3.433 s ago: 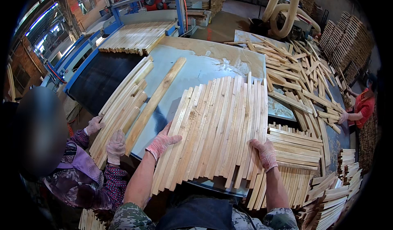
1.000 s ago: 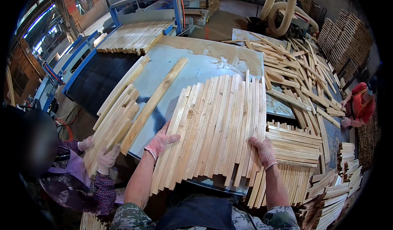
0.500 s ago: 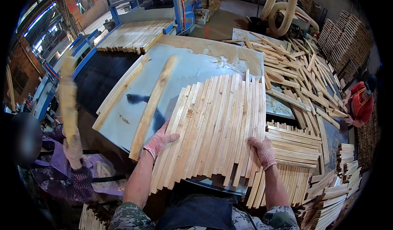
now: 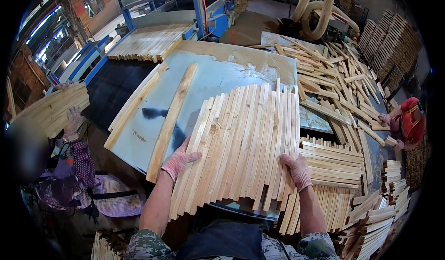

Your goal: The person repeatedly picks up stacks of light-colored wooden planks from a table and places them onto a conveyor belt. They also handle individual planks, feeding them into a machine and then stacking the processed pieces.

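A wide row of pale wooden strips (image 4: pixel 241 144) lies side by side between my gloved hands, over the near edge of the metal-topped table (image 4: pixel 218 70). At its left side my left hand (image 4: pixel 181 160) grips the outer strip, thumb on top. My right hand (image 4: pixel 297 171) clasps the opposite side, its fingers partly hidden by the wood. The strip ends are uneven at both ends of the row. Left of it, a single longer board (image 4: pixel 174 116) rests on the table, and a few more boards (image 4: pixel 136 105) lie beyond that one.
A co-worker's gloved hand (image 4: pixel 73 123) at the left holds a panel of boards (image 4: pixel 58 107). Loose sticks (image 4: pixel 333 79) are heaped at the right, where a person in red (image 4: pixel 410 121) handles some. Stacked strips (image 4: pixel 331 167) stand by my right hand. A blue-framed machine (image 4: pixel 201 14) stands behind.
My hands and the row of strips stay almost still. The left co-worker's boards have swung from upright to a broad, slanted panel. The person in red has shifted slightly.
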